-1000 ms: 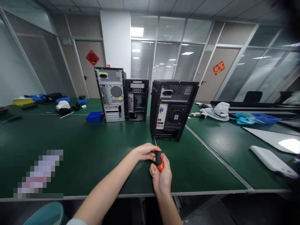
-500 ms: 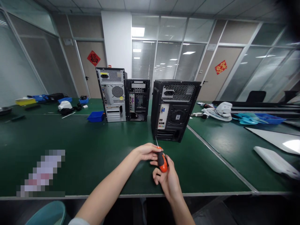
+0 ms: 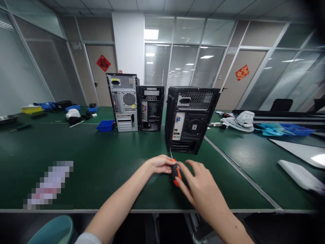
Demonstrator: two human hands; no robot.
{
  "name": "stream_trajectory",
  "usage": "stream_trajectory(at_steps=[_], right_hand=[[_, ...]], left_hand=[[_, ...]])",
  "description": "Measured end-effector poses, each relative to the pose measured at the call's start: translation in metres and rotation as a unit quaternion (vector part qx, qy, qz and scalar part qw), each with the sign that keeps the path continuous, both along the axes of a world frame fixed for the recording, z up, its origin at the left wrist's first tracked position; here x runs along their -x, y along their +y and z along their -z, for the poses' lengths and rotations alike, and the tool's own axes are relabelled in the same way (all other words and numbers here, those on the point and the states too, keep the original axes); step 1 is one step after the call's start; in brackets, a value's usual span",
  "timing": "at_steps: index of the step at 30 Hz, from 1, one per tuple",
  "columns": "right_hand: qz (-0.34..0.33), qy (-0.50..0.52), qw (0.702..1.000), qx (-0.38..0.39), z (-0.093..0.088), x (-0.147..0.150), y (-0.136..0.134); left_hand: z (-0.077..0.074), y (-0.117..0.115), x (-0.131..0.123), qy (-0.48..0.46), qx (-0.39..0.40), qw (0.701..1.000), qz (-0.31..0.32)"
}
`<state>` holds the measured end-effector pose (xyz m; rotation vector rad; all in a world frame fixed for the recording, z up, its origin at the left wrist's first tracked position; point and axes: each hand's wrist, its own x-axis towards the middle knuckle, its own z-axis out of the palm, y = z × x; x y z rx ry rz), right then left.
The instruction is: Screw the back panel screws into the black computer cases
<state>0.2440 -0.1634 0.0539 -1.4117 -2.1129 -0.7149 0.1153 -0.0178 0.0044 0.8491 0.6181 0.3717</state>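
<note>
An orange-and-black screwdriver is tilted, its thin shaft pointing at the lower left corner of the black computer tower. My left hand pinches the front of the handle near the shaft. From the right, my right hand has its thumb and index finger around the back of the handle, the other fingers lifted and spread. The tower stands upright with its rear panel facing me. Whether the screwdriver tip sits on a screw is too small to tell.
Behind on the left stand a silver-backed tower and a smaller black case, beside a blue tray. A white fan and white panels lie at right. A teal bin is below the green table's front edge.
My right hand has turned over, from palm up under the handle to back of the hand up. My left hand keeps its pinch. The view has shifted slightly.
</note>
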Motion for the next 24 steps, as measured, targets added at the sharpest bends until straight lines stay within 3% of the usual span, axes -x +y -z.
stream_trajectory(at_steps=[3, 6, 13, 21, 24], right_hand=[[-0.045, -0.162, 0.985, -0.033, -0.002, 0.018, 0.007], [-0.061, -0.269, 0.960, -0.050, 0.009, 0.032, 0.014], [-0.057, -0.406, 0.912, 0.000, 0.043, 0.048, 0.024], [0.045, -0.467, 0.883, 0.002, 0.050, 0.052, 0.024], [0.082, -0.520, 0.850, 0.004, 0.049, 0.050, 0.027]], left_hand=[[-0.002, -0.001, 0.000, -0.012, 0.000, 1.000, -0.005], [-0.003, -0.001, 0.000, 0.000, 0.000, 1.000, -0.013], [-0.003, -0.001, 0.000, 0.006, 0.002, 1.000, -0.004], [-0.004, -0.001, 0.001, 0.003, 0.002, 1.000, 0.001], [-0.001, 0.000, 0.001, -0.003, -0.004, 1.000, 0.004]])
